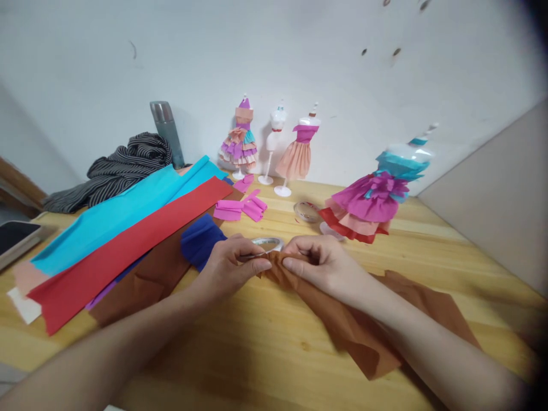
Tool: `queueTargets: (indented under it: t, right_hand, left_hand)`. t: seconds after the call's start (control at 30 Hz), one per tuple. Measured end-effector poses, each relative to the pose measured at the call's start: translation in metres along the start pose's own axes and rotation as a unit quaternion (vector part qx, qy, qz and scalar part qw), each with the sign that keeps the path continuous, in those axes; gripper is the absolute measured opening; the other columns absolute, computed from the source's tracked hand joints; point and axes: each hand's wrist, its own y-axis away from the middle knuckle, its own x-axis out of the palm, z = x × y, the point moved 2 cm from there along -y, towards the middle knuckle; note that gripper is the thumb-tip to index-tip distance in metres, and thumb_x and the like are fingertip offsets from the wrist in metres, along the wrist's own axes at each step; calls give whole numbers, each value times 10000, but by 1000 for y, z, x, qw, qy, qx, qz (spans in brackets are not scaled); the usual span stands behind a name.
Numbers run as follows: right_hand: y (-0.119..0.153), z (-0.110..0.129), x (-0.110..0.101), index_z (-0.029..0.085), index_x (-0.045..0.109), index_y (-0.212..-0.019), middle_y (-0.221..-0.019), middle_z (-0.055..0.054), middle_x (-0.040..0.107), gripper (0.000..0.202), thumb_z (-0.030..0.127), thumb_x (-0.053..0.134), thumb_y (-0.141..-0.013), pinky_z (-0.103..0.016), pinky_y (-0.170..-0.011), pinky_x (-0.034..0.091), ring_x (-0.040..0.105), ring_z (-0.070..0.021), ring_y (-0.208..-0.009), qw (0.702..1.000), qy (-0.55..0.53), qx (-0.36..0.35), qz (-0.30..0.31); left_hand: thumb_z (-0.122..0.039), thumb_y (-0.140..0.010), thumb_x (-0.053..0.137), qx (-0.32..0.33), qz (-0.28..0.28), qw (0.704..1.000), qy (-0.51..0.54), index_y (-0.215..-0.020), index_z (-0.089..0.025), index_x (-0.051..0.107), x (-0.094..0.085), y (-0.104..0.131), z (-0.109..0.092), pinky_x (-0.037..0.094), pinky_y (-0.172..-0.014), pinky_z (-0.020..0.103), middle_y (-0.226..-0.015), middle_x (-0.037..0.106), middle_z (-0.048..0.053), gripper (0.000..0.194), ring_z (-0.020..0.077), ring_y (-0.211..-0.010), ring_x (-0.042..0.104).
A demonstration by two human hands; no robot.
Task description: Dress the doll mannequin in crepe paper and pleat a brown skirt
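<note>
A long strip of brown crepe paper [342,319] stretches from between my hands down to the right, under my right forearm. My left hand [231,262] pinches its gathered end between thumb and fingers. Close by, my right hand [321,265] pinches the same edge, where the paper is bunched into small folds. Just behind the fingertips lies a roll of tape [269,244], partly hidden by the hands. A piece of dark blue crepe paper [201,241] rests beside my left hand.
Crepe paper sheets, including a red one [132,251] and a turquoise one [115,208], lie at left with pink pieces [229,209] behind. A dressed mannequin [377,194] stands right; several smaller ones [306,145] line the wall. Another tape roll [306,211], a bottle [168,128], striped cloth [128,165] and phone [17,237] are around.
</note>
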Motion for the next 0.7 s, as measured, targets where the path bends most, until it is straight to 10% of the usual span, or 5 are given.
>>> queueTargets:
  t: [0.7]
  right_hand:
    - [3,-5,2,206,438,-641,-531,52,467,208,263,617,-730,-209,-440,286,396,-83,-470,995,81,-27,-59]
  left_hand:
    - [-259,-819,693,116,-8,992,-55,-710,-157,728,3,3,1,420,-645,234,-627,646,13,154,134,-670,534]
